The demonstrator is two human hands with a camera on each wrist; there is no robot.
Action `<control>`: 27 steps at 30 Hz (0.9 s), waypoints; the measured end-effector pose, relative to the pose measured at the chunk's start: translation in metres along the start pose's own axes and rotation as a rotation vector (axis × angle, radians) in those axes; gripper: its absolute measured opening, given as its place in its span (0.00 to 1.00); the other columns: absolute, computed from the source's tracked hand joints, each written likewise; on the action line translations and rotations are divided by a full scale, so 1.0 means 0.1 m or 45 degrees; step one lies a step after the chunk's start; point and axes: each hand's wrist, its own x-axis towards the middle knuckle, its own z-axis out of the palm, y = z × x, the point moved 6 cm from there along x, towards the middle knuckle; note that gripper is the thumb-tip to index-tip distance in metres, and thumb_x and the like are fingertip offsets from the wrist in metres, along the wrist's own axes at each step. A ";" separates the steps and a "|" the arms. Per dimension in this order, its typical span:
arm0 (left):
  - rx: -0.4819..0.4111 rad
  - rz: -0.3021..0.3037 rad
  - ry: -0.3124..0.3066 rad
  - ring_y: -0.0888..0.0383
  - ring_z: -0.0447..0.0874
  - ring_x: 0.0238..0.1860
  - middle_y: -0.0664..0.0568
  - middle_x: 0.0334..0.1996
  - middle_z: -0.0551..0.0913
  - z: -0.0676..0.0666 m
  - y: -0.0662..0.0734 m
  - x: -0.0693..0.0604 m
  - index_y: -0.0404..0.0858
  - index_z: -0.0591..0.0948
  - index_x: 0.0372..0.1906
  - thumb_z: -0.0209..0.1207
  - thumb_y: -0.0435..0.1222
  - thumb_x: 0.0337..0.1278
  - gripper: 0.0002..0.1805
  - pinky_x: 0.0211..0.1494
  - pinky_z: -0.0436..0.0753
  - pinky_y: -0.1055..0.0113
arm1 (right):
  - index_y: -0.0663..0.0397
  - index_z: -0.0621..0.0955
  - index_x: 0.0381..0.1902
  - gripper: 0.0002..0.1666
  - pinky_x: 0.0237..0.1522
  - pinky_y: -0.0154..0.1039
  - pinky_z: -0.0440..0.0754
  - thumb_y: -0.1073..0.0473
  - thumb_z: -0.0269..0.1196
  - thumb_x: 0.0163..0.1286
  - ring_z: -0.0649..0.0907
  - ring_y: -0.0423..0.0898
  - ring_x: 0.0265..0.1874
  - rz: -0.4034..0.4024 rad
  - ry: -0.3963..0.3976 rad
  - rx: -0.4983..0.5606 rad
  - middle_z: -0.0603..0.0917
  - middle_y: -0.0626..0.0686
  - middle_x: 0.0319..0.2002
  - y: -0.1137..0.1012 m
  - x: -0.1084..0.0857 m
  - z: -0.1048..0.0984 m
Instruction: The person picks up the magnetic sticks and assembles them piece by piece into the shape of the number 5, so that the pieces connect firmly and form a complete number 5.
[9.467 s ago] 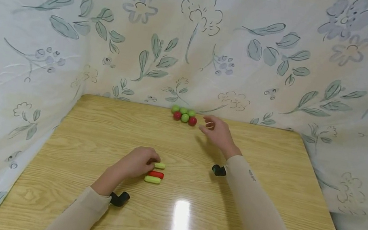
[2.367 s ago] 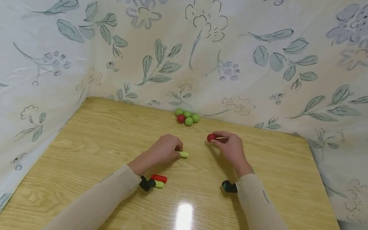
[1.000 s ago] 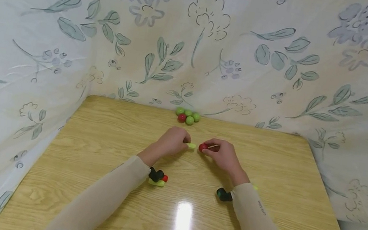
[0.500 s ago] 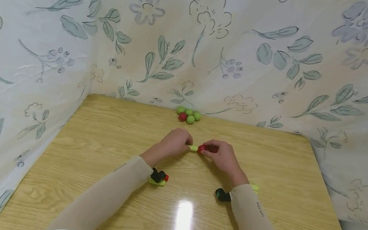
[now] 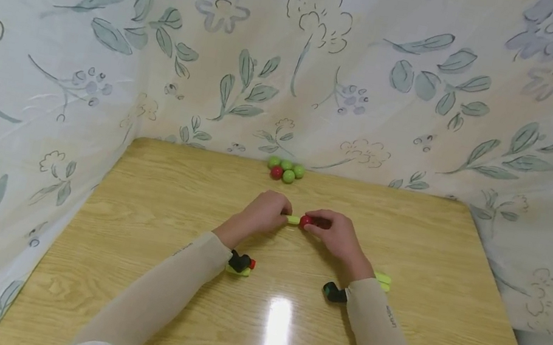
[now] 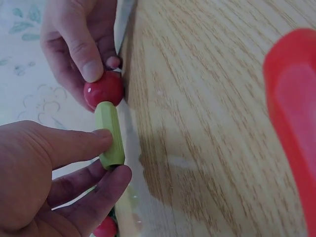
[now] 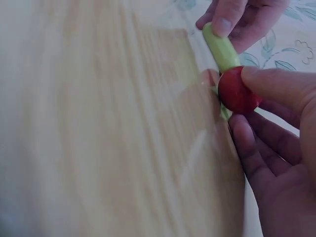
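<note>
The left hand point(image 5: 265, 212) pinches a yellow-green stick point(image 5: 293, 220) between thumb and fingers. Opposite it, the right hand point(image 5: 337, 232) grips a red ball point(image 5: 305, 221). In the left wrist view the end of the green stick point(image 6: 110, 133) meets the red ball point(image 6: 104, 90). The right wrist view shows the same contact between the stick point(image 7: 222, 48) and the ball point(image 7: 238, 90), with thumb and fingers around the ball. Something dark red shows between the right fingers in the head view; what it is I cannot tell.
Green balls point(image 5: 298, 171) and one red ball point(image 5: 276, 172) cluster at the table's back edge. By the left wrist lie a red stick point(image 5: 252, 264) and a yellow-green stick point(image 5: 238, 271). More yellow-green sticks point(image 5: 382, 282) lie beside the right sleeve. Floral cloth point(image 5: 258, 21) hangs behind.
The right hand has taken a red ball from the back cluster and brought it nearer. The left hand has carried a yellow-green stick forward, and stick and ball have come together.
</note>
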 end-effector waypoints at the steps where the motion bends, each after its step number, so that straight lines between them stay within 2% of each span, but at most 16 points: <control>1: -0.002 -0.009 0.000 0.54 0.87 0.47 0.52 0.44 0.91 -0.01 0.00 0.00 0.38 0.93 0.48 0.69 0.33 0.73 0.07 0.55 0.85 0.58 | 0.54 0.90 0.59 0.19 0.55 0.50 0.85 0.58 0.77 0.72 0.87 0.51 0.50 0.000 0.015 0.019 0.90 0.54 0.53 0.01 -0.01 0.00; 6: 0.005 -0.034 0.007 0.55 0.86 0.46 0.51 0.44 0.91 -0.03 0.02 -0.02 0.38 0.93 0.49 0.69 0.34 0.73 0.07 0.54 0.84 0.59 | 0.55 0.90 0.59 0.20 0.54 0.49 0.86 0.58 0.77 0.71 0.89 0.51 0.49 -0.009 0.059 0.090 0.90 0.55 0.54 0.03 -0.03 0.00; 13: -0.026 -0.042 0.012 0.52 0.87 0.51 0.49 0.48 0.91 -0.03 -0.04 -0.05 0.37 0.92 0.53 0.69 0.36 0.73 0.11 0.58 0.84 0.57 | 0.55 0.91 0.59 0.19 0.55 0.50 0.86 0.59 0.77 0.72 0.89 0.51 0.49 -0.022 0.071 0.081 0.91 0.55 0.53 0.06 -0.09 0.01; 19: -0.086 -0.085 0.102 0.52 0.87 0.52 0.49 0.48 0.90 -0.12 -0.16 -0.09 0.36 0.91 0.54 0.68 0.35 0.73 0.11 0.59 0.84 0.57 | 0.54 0.91 0.59 0.20 0.56 0.52 0.85 0.57 0.77 0.72 0.88 0.52 0.51 -0.030 0.075 0.071 0.90 0.55 0.54 0.09 -0.10 0.02; 24: -0.133 -0.083 0.132 0.51 0.86 0.50 0.47 0.48 0.90 -0.18 -0.20 -0.10 0.35 0.90 0.54 0.67 0.35 0.74 0.11 0.57 0.85 0.55 | 0.53 0.91 0.59 0.20 0.55 0.52 0.85 0.56 0.77 0.72 0.88 0.52 0.51 -0.030 0.085 0.065 0.91 0.54 0.54 0.10 -0.09 0.00; 27: -0.135 -0.119 0.160 0.51 0.87 0.50 0.48 0.48 0.90 -0.21 -0.26 -0.11 0.36 0.90 0.54 0.67 0.35 0.75 0.11 0.57 0.85 0.56 | 0.54 0.90 0.60 0.20 0.55 0.52 0.85 0.56 0.77 0.72 0.88 0.53 0.52 -0.026 0.072 0.089 0.90 0.55 0.54 0.09 -0.09 0.01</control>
